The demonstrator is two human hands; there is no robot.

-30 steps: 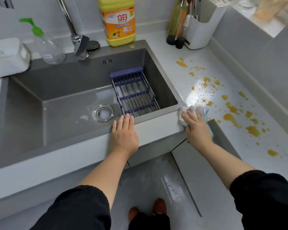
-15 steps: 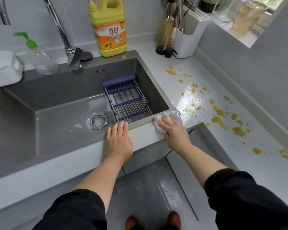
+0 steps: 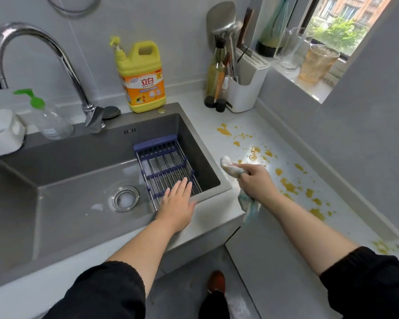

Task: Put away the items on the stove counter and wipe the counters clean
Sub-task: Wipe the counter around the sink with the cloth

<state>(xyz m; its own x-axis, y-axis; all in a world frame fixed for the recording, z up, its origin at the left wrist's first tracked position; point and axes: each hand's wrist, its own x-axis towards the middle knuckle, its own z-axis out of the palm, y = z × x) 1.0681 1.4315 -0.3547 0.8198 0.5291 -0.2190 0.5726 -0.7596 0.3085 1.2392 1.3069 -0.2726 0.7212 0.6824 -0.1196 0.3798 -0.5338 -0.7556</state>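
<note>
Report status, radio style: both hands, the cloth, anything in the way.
Left hand open, flat on sink front edge. Right hand grips cloth, off the counter, tail hanging. Orange-brown spills unwiped on counter; nothing blocking them.

Daylight from the window (image 3: 339, 31), upper right, lights the scene brightly and evenly. A glare patch lies on the wet counter (image 3: 219, 215) beside the sink (image 3: 78, 162); highlights streak the tap (image 3: 44, 40). Shadows are soft. The wide-angle lens bows lines near the edges. The cloth (image 3: 230, 169) and right hand (image 3: 256, 183) are slightly blurred.
</note>
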